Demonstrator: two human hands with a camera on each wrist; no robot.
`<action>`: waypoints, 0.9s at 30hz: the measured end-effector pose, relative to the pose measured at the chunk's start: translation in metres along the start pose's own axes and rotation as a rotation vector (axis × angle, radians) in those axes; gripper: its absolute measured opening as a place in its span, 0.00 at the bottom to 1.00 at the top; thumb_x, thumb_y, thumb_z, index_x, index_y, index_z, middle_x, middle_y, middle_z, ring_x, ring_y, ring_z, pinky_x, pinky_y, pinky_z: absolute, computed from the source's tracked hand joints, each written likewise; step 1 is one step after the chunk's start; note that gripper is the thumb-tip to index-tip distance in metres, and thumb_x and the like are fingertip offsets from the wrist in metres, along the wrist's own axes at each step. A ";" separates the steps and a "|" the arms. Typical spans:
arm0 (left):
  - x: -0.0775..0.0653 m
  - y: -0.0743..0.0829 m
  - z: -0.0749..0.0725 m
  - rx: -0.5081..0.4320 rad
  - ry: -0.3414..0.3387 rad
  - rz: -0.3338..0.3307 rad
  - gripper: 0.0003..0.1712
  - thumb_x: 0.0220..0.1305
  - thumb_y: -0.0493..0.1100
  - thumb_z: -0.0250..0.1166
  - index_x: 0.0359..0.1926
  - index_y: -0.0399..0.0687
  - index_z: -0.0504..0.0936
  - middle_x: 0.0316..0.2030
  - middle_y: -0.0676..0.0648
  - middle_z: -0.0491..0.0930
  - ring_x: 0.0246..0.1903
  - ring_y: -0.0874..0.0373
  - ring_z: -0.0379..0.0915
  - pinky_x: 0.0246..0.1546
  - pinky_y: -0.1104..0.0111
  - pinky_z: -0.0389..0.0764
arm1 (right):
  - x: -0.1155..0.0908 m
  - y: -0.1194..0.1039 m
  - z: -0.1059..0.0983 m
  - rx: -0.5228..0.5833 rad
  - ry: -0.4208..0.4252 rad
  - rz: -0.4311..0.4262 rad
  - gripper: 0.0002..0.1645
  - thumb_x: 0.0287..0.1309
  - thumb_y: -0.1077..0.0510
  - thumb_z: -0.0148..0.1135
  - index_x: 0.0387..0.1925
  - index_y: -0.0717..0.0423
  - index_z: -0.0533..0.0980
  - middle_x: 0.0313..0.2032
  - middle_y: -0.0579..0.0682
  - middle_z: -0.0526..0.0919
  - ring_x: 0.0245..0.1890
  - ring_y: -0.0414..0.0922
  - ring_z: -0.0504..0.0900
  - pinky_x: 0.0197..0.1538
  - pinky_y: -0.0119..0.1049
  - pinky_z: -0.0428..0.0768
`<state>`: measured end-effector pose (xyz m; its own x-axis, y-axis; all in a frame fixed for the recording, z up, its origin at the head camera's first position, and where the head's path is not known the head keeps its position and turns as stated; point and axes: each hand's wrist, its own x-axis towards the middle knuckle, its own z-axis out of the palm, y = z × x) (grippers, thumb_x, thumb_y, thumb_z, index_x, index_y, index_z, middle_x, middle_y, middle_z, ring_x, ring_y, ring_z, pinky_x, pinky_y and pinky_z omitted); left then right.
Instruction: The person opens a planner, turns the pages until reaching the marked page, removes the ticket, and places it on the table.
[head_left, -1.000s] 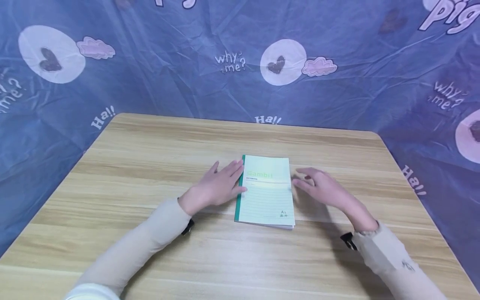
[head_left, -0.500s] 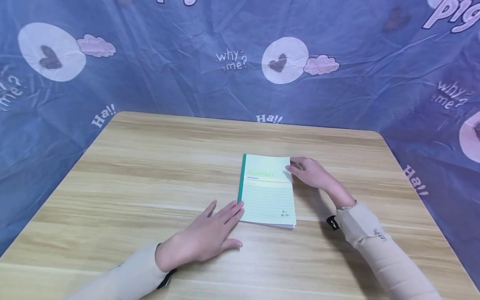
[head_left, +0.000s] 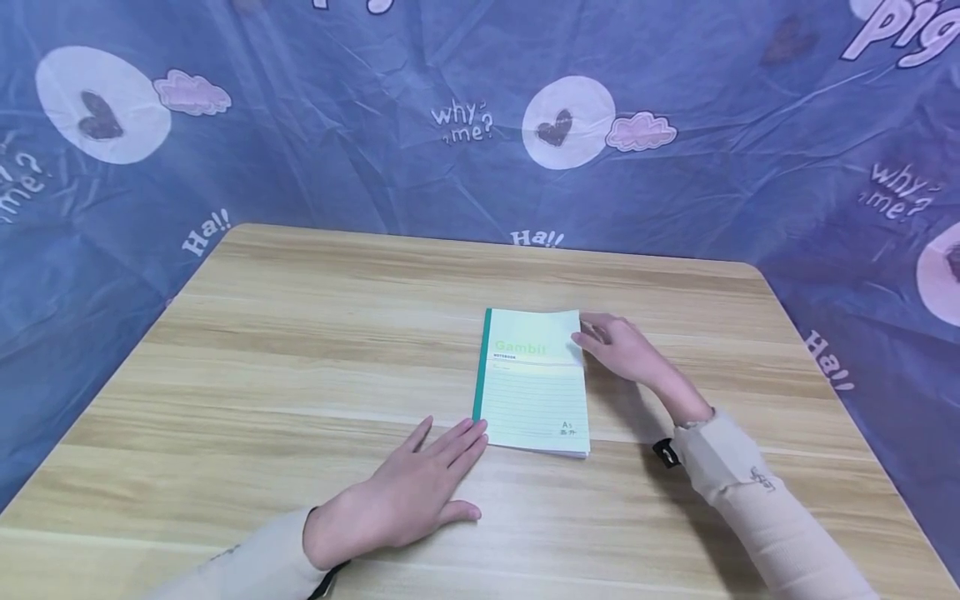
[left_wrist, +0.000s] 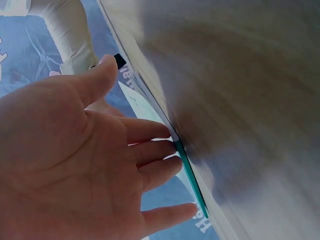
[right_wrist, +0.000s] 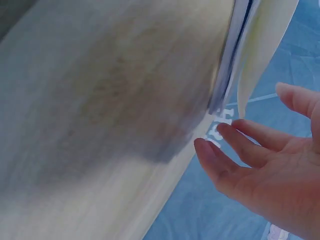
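Note:
A pale green notebook [head_left: 534, 383] with a darker green spine lies on the wooden table, its cover printed "Gambit". My left hand [head_left: 401, 492] lies with straight fingers touching the notebook's lower left corner. In the left wrist view, the fingertips [left_wrist: 172, 162] meet the green spine [left_wrist: 192, 177] and the thumb stands apart. At the upper right corner is my right hand [head_left: 622, 350]. The right wrist view shows the front cover [right_wrist: 262, 45] raised off the pages [right_wrist: 231, 60], its corner against a fingertip. The right thumb [right_wrist: 297, 97] stays apart from the cover.
The light wooden table [head_left: 300, 300] extends around the notebook. Behind it hangs a blue cloth [head_left: 337, 125] printed with words, hearts and clouds. Both forearms wear light sleeves [head_left: 765, 492] with black pieces near the wrists.
My left hand has slid down the spine to the lower left corner. My right hand has moved in to the upper right corner, where the cover now lifts a little.

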<state>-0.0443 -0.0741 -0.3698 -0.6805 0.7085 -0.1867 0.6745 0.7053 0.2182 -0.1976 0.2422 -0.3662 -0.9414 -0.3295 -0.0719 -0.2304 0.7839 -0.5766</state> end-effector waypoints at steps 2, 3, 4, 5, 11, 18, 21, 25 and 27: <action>0.000 0.000 0.000 0.001 0.001 0.000 0.44 0.71 0.65 0.48 0.75 0.42 0.55 0.77 0.47 0.47 0.75 0.54 0.41 0.70 0.46 0.49 | -0.002 -0.004 -0.001 0.043 0.020 -0.007 0.35 0.72 0.51 0.53 0.69 0.70 0.61 0.67 0.69 0.64 0.63 0.67 0.68 0.64 0.59 0.66; -0.001 0.000 0.000 0.000 0.003 0.000 0.44 0.71 0.65 0.48 0.75 0.42 0.55 0.77 0.47 0.47 0.75 0.54 0.42 0.70 0.46 0.49 | -0.002 -0.007 -0.002 0.072 0.028 -0.008 0.35 0.72 0.51 0.53 0.70 0.69 0.60 0.67 0.68 0.64 0.61 0.68 0.70 0.62 0.59 0.69; -0.001 0.000 -0.001 0.000 0.004 0.000 0.44 0.71 0.65 0.48 0.75 0.41 0.56 0.76 0.47 0.47 0.75 0.54 0.42 0.70 0.46 0.49 | -0.003 -0.009 -0.003 0.104 0.033 -0.009 0.35 0.72 0.51 0.53 0.71 0.67 0.60 0.67 0.68 0.64 0.59 0.67 0.72 0.60 0.58 0.71; -0.001 0.000 -0.001 0.001 0.006 0.000 0.44 0.71 0.65 0.48 0.75 0.41 0.56 0.76 0.47 0.47 0.75 0.54 0.42 0.70 0.45 0.50 | -0.003 -0.011 -0.003 0.134 0.037 -0.009 0.35 0.72 0.50 0.53 0.71 0.66 0.59 0.68 0.67 0.64 0.58 0.67 0.74 0.59 0.57 0.73; -0.004 -0.001 -0.005 0.008 -0.009 -0.019 0.45 0.70 0.66 0.48 0.76 0.42 0.55 0.77 0.47 0.47 0.75 0.54 0.41 0.70 0.45 0.49 | -0.008 -0.024 -0.003 0.315 0.069 -0.060 0.34 0.74 0.48 0.48 0.74 0.58 0.57 0.66 0.64 0.69 0.59 0.62 0.74 0.61 0.55 0.72; -0.018 0.005 -0.018 0.046 -0.007 -0.046 0.44 0.69 0.66 0.52 0.73 0.39 0.61 0.74 0.45 0.55 0.73 0.52 0.49 0.69 0.47 0.55 | -0.010 -0.049 0.004 0.456 0.070 -0.255 0.30 0.78 0.51 0.40 0.73 0.60 0.58 0.66 0.61 0.69 0.66 0.54 0.69 0.61 0.52 0.72; -0.026 0.011 -0.021 0.101 -0.011 -0.029 0.43 0.68 0.67 0.52 0.70 0.39 0.67 0.71 0.44 0.62 0.71 0.51 0.55 0.67 0.49 0.61 | -0.009 -0.061 0.010 0.475 0.025 -0.311 0.29 0.78 0.53 0.40 0.73 0.59 0.59 0.66 0.58 0.70 0.67 0.51 0.67 0.63 0.51 0.70; -0.031 0.019 -0.025 0.142 0.019 0.095 0.40 0.70 0.66 0.50 0.68 0.42 0.70 0.69 0.46 0.65 0.70 0.54 0.56 0.67 0.53 0.62 | -0.006 -0.073 0.022 0.429 -0.036 -0.368 0.27 0.78 0.53 0.41 0.72 0.55 0.63 0.68 0.51 0.69 0.69 0.46 0.64 0.69 0.47 0.63; -0.029 0.022 -0.026 0.159 0.086 0.181 0.36 0.71 0.64 0.50 0.68 0.43 0.71 0.69 0.48 0.66 0.70 0.56 0.56 0.68 0.55 0.60 | -0.004 -0.077 0.029 0.389 -0.058 -0.391 0.26 0.77 0.53 0.42 0.71 0.53 0.65 0.68 0.48 0.69 0.69 0.44 0.63 0.70 0.45 0.60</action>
<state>-0.0171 -0.0793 -0.3345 -0.5619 0.8239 -0.0744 0.8194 0.5667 0.0862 -0.1688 0.1683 -0.3452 -0.7860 -0.5945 0.1696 -0.4422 0.3488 -0.8263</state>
